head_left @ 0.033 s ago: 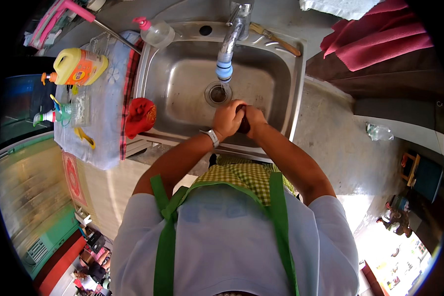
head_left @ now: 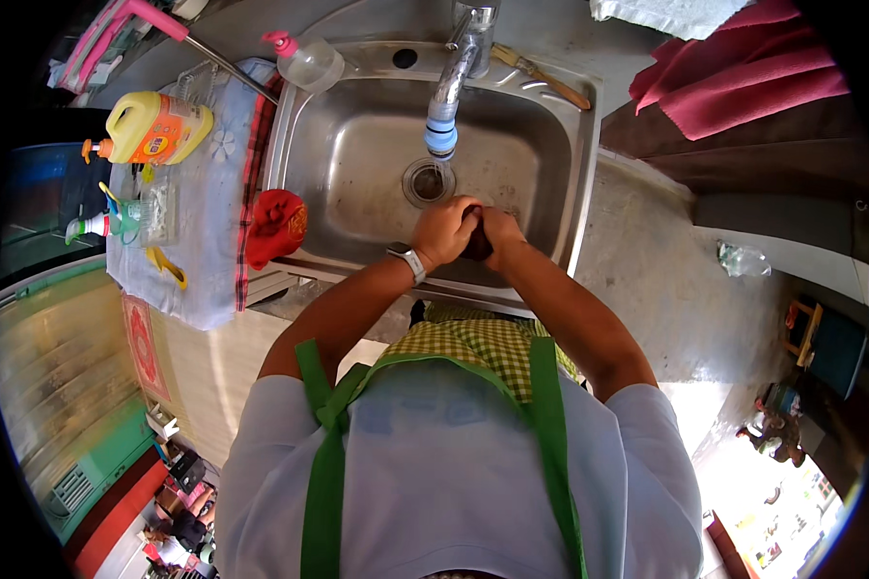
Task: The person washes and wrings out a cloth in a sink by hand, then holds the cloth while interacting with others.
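Note:
My left hand and my right hand meet over the near part of a steel sink. Their fingers are closed together round a small dark reddish-brown thing. Most of it is hidden, and its kind does not show. A pale-banded watch sits on my left wrist. Just beyond the hands lies the round drain. Above that hangs the chrome tap with a blue-ringed spout, and a little water seems to come from it.
A red cloth lies at the sink's left rim. A pump bottle and a wooden-handled brush rest on the back ledge. A yellow-orange jug lies on the cloth-covered surface at left. Dark pink towels hang at right.
My left wrist has turned slightly, so more of the watch face shows. Both hands stay closed together in almost the same place.

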The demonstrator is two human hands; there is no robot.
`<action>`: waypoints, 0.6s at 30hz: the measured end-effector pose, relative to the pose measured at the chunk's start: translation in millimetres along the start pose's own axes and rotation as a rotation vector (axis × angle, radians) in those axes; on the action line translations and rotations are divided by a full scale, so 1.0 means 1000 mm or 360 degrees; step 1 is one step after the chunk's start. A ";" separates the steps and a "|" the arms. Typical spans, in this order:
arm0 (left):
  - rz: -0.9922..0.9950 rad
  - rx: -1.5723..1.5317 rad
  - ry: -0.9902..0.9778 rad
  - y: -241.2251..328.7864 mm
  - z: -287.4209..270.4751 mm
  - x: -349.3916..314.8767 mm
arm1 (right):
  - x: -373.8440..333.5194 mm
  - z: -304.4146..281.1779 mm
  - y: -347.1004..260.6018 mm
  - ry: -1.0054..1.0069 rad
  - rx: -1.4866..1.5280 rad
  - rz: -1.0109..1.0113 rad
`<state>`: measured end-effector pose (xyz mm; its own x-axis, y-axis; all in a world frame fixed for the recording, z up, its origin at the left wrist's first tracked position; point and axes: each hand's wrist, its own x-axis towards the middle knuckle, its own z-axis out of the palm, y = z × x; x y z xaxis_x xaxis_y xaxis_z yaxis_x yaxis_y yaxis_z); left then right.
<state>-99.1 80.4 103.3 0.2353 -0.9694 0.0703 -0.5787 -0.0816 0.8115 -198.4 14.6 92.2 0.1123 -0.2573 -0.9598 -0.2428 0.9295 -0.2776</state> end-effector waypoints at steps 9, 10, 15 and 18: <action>-0.0346 0.0058 -0.0363 -0.045 0.006 0.023 | 0.008 -0.017 0.000 -0.0237 0.0094 -0.0438; -0.0520 -0.0202 -0.0255 -0.048 0.008 0.028 | 0.014 -0.020 -0.001 -0.0203 -0.0018 -0.0747; -0.1476 -0.1670 0.0003 -0.059 0.011 0.039 | 0.033 -0.028 -0.010 0.0088 -0.0544 -0.1561; -0.1822 -0.2227 0.0274 -0.051 0.005 0.043 | 0.019 -0.028 -0.016 0.0224 -0.0731 -0.1556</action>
<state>-63.3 41.7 62.2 0.1232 -0.5413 -0.8317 0.8982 -0.2956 0.3254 -219.2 -12.3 77.5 0.3484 -0.8869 -0.3033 -0.4486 0.1263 -0.8848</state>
